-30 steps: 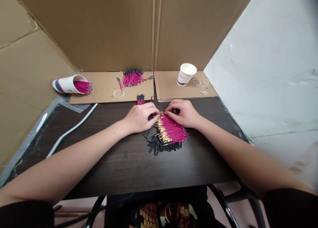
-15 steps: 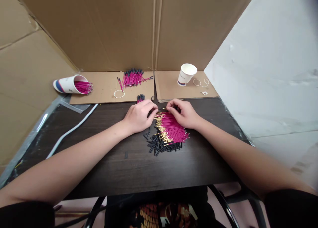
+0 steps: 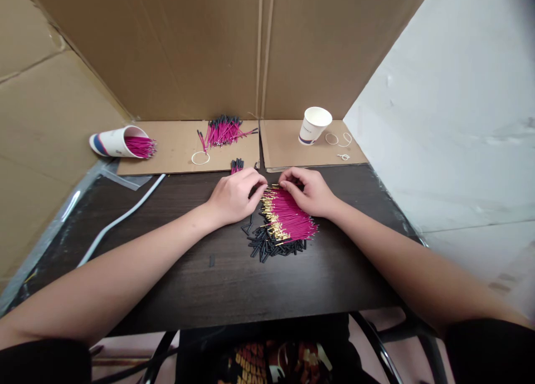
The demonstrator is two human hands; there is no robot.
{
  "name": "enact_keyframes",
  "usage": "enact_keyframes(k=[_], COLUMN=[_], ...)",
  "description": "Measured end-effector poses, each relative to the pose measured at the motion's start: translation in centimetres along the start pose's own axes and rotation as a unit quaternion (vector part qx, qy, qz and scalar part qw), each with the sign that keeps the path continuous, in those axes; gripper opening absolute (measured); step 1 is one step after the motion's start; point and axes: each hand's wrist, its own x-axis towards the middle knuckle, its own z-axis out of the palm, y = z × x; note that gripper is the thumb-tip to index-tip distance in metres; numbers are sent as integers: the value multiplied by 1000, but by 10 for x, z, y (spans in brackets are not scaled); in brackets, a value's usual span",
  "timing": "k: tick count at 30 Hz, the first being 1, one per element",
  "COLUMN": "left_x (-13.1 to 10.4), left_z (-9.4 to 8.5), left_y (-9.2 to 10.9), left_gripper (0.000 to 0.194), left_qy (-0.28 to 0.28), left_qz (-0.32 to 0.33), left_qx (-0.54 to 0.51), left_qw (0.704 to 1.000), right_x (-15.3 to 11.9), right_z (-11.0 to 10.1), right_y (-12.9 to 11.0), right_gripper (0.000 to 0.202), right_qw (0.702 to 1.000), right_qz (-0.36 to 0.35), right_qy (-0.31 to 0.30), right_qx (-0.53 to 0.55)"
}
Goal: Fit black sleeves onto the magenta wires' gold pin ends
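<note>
My left hand (image 3: 239,195) is closed in a pinch at the upper left end of a heap of magenta wires (image 3: 295,219). What its fingertips hold, if anything, is too small to make out. Opposite it, my right hand (image 3: 308,192) pinches a thin wire whose gold tip points towards the left fingertips. Gold-coloured ends line the heap's left side. Short black sleeves (image 3: 267,247) lie loose under and in front of the wires. Just behind my left hand is a small bunch of black-capped magenta wires (image 3: 237,165), partly hidden by it.
A larger pile of black-capped wires (image 3: 225,132) rests on the cardboard sheet (image 3: 175,150). At left lies a tipped paper cup (image 3: 111,142) with magenta wires inside. An upright paper cup (image 3: 313,126) stands at right beside rubber bands (image 3: 345,140). Cardboard walls (image 3: 188,49) enclose the back.
The two hands' fingertips have come slightly closer together. The gold tip in my right fingers stands out less clearly against the heap. Everything else on the table is unmoved.
</note>
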Motion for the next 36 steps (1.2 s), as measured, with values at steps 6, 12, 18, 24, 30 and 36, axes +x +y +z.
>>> enact_keyframes(k=[6,12,18,24,30,36], left_x=[0,0,0,1,0,1], left_z=[0,0,1,1,2,1], left_y=[0,0,0,0,0,0], left_gripper=[21,20,18,17,16,17], left_qy=[-2,3,15,19,26,27], left_qz=[3,14,27,31,45,62], left_qx=[-3,3,7,11,18,20], left_qw=[1000,1000,1000,999,998,997], right_x=[-1,-2,-1,-1,-1,-1], right_z=[0,0,1,1,2,1], right_y=[-3,-4,-3,-3,-2,-3], right_gripper=[11,10,9,10,10,11], right_qw=[1000,999,997,995,994,995], right_qz=[-16,-28,-48,-78,-90,-90], right_qy=[4,18,44,55,45,32], right_qx=[3,13,-37,-42,-34,-24])
